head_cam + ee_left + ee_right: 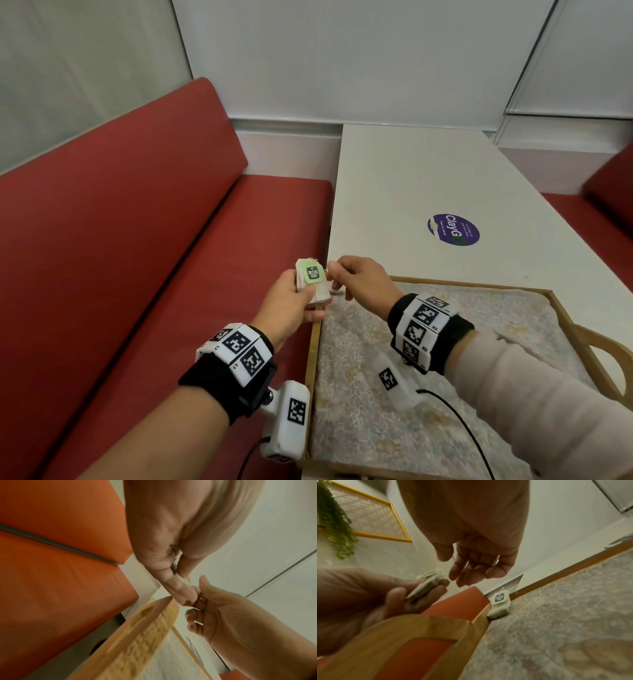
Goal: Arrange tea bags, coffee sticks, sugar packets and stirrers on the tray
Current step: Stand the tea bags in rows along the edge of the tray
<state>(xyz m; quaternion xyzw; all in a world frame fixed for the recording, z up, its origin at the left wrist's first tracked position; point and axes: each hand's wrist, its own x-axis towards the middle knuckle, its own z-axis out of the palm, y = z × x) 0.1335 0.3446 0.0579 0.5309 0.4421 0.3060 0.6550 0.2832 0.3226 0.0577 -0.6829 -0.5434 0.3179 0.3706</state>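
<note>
My left hand (305,298) holds a small stack of tea bags (312,278) with a green tag on top, just beyond the tray's far left corner. In the left wrist view its thumb and fingers (173,577) pinch the stack (186,581). My right hand (340,275) hovers beside the stack, fingers loosely curled and holding nothing. The right wrist view shows a thin thread running past the thumb and forefinger of that hand (471,572). One tea bag (500,604) lies in the corner of the wooden tray (436,626), on its patterned lining. That bag is hidden in the head view.
The tray (313,359) sits at the near left corner of a white table with a round purple sticker (453,230). A red bench (137,240) runs along the left, and another red seat (609,205) is at the far right. A black cable crosses the tray's near part.
</note>
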